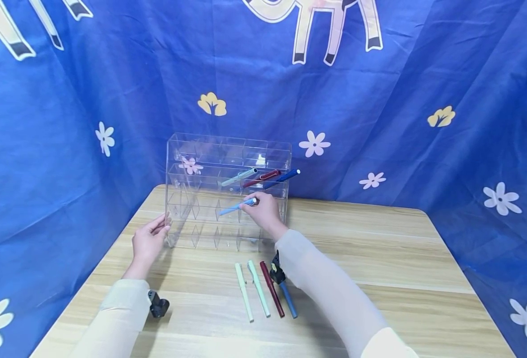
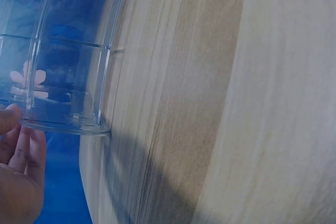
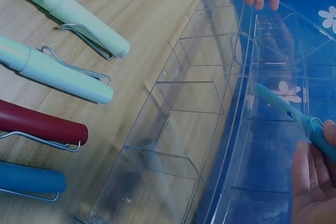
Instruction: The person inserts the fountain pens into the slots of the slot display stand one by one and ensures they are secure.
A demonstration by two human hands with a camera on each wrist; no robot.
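Note:
A clear acrylic pen rack [image 1: 180, 209] with several tiers of compartments stands at the back of the table. My left hand [image 1: 149, 241] pinches its left side panel, thumb on one face and fingers on the other, as the left wrist view also shows. In front of the rack, my right hand [image 1: 265, 211] pinches a light blue pen [image 1: 234, 208] near its capped end. This pen [image 3: 281, 100] tilts, its free end over a middle tier. Higher in the rack lean a pale green pen [image 1: 238, 177], a dark red pen [image 1: 261, 178] and a dark blue pen [image 1: 282, 178].
On the wooden table [image 1: 357, 268] before the rack lie two pale green pens [image 1: 244, 292] side by side, a dark red pen [image 1: 272, 289] and a blue pen [image 1: 288, 300] partly under the right wrist camera [image 1: 277, 271]. A blue patterned curtain [image 1: 357, 109] hangs behind.

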